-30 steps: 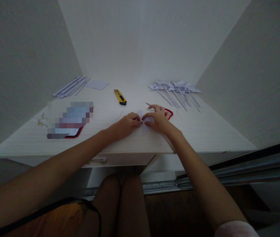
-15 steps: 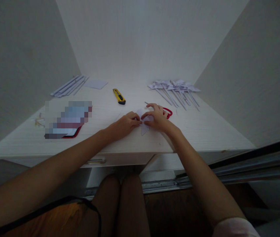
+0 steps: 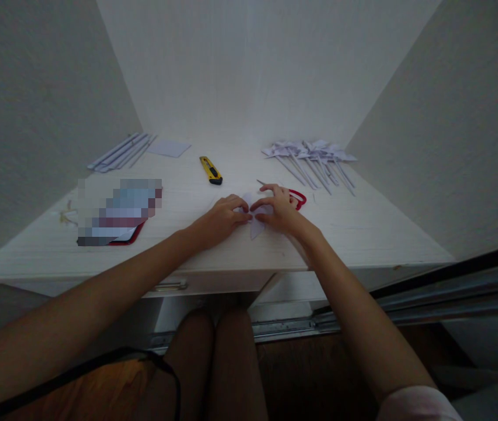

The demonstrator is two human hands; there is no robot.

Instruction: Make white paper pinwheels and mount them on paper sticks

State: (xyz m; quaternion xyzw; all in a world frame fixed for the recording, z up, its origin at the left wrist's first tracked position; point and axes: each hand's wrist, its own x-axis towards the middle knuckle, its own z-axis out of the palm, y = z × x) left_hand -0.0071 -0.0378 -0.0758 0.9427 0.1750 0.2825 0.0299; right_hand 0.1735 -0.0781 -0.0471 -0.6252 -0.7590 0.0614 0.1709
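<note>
Only the view shifted; left hand [image 3: 221, 221] pinches paper [image 3: 256, 228], right hand [image 3: 283, 214] touches it, grip unclear; drawer [image 3: 225, 282] shut.

No legible text, brand, number or sign, with the pixelated red-edged object [image 3: 123, 211] perhaps too obscured.

From my end I'd say it's a home, prob. a study nook: a white wood-grain desk [image 3: 376, 237] fits snugly btwn a left wall [image 3: 34, 88] and a right wall [image 3: 463, 134], w/ a pale panel [image 3: 266, 70] at the back. I see a drawer [image 3: 218, 282] w/ a metal handle [image 3: 170, 286] under the top, a metal track [image 3: 284, 330] down low & a dark brown floor [image 3: 310, 374]. Bare knees [image 3: 235, 333] below look casual. The stuff on top is household-type, e.g. red-handled scissors [image 3: 300, 197], a yellow cutter [image 3: 211, 170], folded paper [image 3: 256, 229] & paper sticks [image 3: 120, 153].
</note>
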